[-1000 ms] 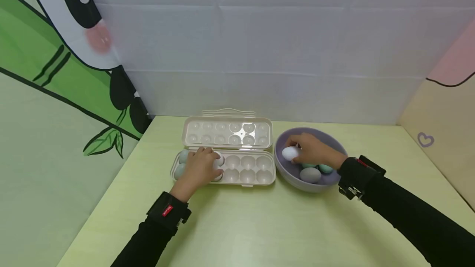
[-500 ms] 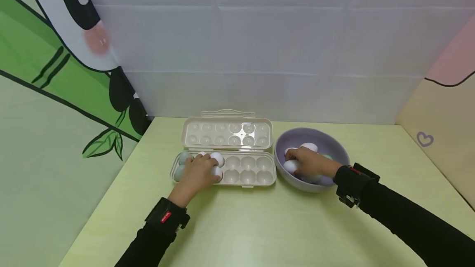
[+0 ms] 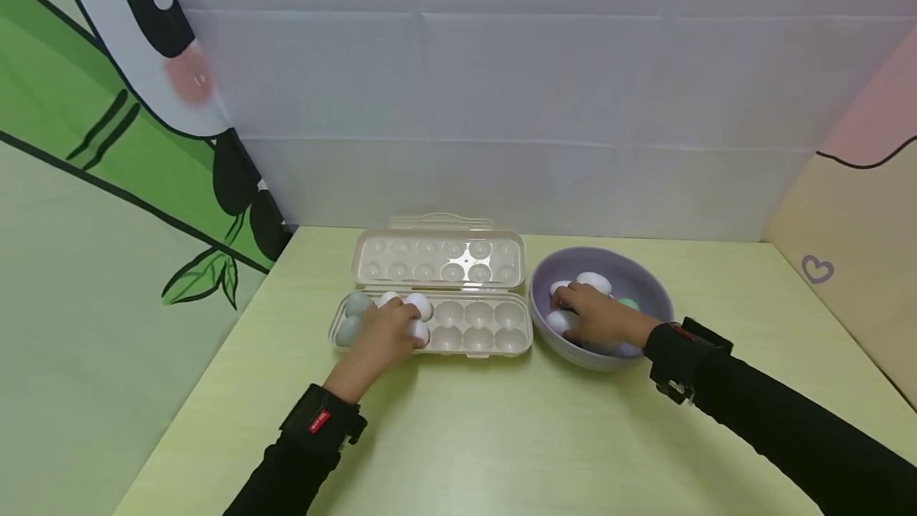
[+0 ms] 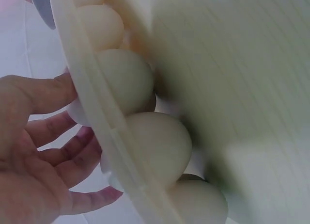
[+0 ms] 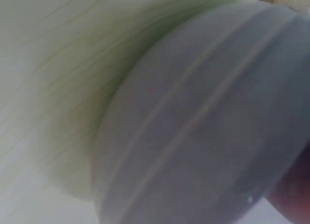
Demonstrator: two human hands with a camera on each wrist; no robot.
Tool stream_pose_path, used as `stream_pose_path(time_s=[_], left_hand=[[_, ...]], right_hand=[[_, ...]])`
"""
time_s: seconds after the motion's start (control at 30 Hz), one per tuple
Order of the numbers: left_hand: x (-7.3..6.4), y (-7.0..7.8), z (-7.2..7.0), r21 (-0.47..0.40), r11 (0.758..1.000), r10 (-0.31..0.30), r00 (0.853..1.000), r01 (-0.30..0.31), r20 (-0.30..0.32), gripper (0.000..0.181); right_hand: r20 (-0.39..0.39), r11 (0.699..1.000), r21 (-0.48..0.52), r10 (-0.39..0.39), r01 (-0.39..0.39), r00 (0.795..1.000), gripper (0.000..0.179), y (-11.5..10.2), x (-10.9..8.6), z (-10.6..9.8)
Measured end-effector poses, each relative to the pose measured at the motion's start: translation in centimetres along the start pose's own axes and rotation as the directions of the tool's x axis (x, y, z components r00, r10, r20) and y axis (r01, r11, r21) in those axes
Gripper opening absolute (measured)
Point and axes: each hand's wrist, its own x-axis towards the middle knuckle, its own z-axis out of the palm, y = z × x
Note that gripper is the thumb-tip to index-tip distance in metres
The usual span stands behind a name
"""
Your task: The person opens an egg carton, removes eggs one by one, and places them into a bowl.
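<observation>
**Lilac bowl under your right hand, cream carton under your left hand**

Both your arms reach forward over the pale yellow-green table, black sleeves angled inward, dark wristbands on, palms facing down.

Left: wrist just in front of the carton, hand laid over its left half. Fingers spread and loosely bent; the left wrist view shows your thumb at the carton's rim, the other fingers reaching in on the inner side. Two pale blue-green eggs sit left of that hand, white eggs behind it and at its thumb side, all in cups. Right-hand cups bare, lid laid back behind.

Right: forearm comes in from the right, hand dips below the bowl's rim. Thumb and fingers bend down at the nearest white egg, narrow gap between them; can't tell if you've got it pinched. Right wrist view gives mostly the bowl's outer wall, so no help on fingertips. Another white egg lies behind your knuckles, a green egg beyond the hand, partly hidden. Bowl stands just beside the carton.
</observation>
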Motion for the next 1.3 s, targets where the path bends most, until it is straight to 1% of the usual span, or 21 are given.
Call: stream_pose_path(time_s=[0.1, 0.13, 0.2, 0.27, 0.43, 0.53, 0.63, 0.7, 0.8, 0.93, 1.03, 1.07, 1.13, 1.2, 1.23, 1.27, 1.3], left_hand=[[0.1, -0.1, -0.2, -0.024, 0.999, 0.024, 0.998, -0.025, -0.063, 0.037], [0.2, -0.1, -0.4, -0.027, 0.999, 0.036, 0.996, -0.039, -0.087, 0.037], [0.3, -0.2, -0.7, -0.038, 0.998, 0.042, 0.993, -0.047, -0.112, 0.037], [0.5, -0.3, -1.0, -0.049, 0.998, 0.042, 0.992, -0.048, -0.123, 0.038], [0.8, -0.3, -1.3, -0.079, 0.996, 0.019, 0.992, -0.029, -0.123, 0.038], [0.9, -0.4, -1.2, -0.085, 0.996, 0.015, 0.993, -0.026, -0.118, 0.039], [1.0, -0.5, -1.2, -0.098, 0.995, -0.003, 0.994, -0.008, -0.105, 0.040], [1.1, -0.4, -1.3, -0.118, 0.993, -0.018, 0.994, 0.005, -0.109, 0.041], [1.3, -0.4, -1.4, -0.152, 0.988, -0.035, 0.990, 0.014, -0.136, 0.040], [1.6, -0.2, -1.4, -0.206, 0.979, -0.043, 0.977, -0.001, -0.209, 0.038], [1.8, 0.6, -1.5, -0.291, 0.956, -0.055, 0.962, -0.026, -0.268, 0.038], [1.9, 1.0, -1.6, -0.324, 0.945, -0.057, 0.957, -0.041, -0.286, 0.038], [2.1, 2.0, -1.9, -0.395, 0.915, -0.056, 0.949, -0.076, -0.312, 0.038], [2.3, 3.1, -2.2, -0.469, 0.875, -0.051, 0.943, -0.116, -0.329, 0.038], [2.7, 3.7, -2.2, -0.507, 0.852, -0.057, 0.941, -0.127, -0.332, 0.037], [3.2, 4.3, -2.2, -0.546, 0.827, -0.063, 0.941, -0.138, -0.333, 0.037], [3.5, 4.9, -2.2, -0.588, 0.796, -0.072, 0.942, -0.143, -0.327, 0.037]], right_hand=[[0.003, 1.000, 0.019, 0.014, -0.015, 1.000, 0.035, 0.1, 0.1, -0.7], [0.002, 0.999, 0.029, 0.014, -0.014, 1.000, 0.035, 0.1, 0.1, -1.0], [-0.006, 0.999, 0.053, -0.002, 0.002, 1.000, 0.035, 0.2, 0.2, -1.5], [-0.017, 0.996, 0.087, -0.020, 0.021, 1.000, 0.036, 0.2, 0.2, -2.0], [-0.033, 0.989, 0.149, -0.016, 0.021, 0.999, 0.033, 0.2, 0.0, -2.6], [-0.036, 0.987, 0.158, -0.013, 0.018, 0.999, 0.031, 0.2, -0.1, -2.7], [-0.046, 0.988, 0.153, -0.014, 0.021, 0.999, 0.030, 0.2, 0.0, -2.8], [-0.056, 0.989, 0.147, -0.017, 0.025, 0.998, 0.030, 0.2, 0.0, -2.9], [-0.073, 0.988, 0.154, -0.018, 0.029, 0.997, 0.029, 0.0, 0.1, -3.1], [-0.108, 0.981, 0.190, -0.020, 0.040, 0.994, 0.027, -0.8, 0.3, -3.5], [-0.123, 0.970, 0.237, -0.030, 0.059, 0.992, 0.030, -2.1, 0.5, -3.7], [-0.122, 0.966, 0.253, -0.030, 0.060, 0.992, 0.032, -2.6, 0.6, -3.7], [-0.117, 0.957, 0.280, -0.042, 0.074, 0.992, 0.035, -3.7, 0.9, -3.7], [-0.110, 0.951, 0.298, -0.051, 0.082, 0.993, 0.037, -4.8, 1.2, -3.5], [-0.107, 0.946, 0.310, -0.060, 0.091, 0.992, 0.038, -4.9, 1.5, -3.7], [-0.107, 0.943, 0.317, -0.071, 0.101, 0.992, 0.040, -4.9, 1.8, -3.8], [-0.111, 0.940, 0.323, -0.083, 0.115, 0.990, 0.041, -5.0, 2.1, -3.9]])
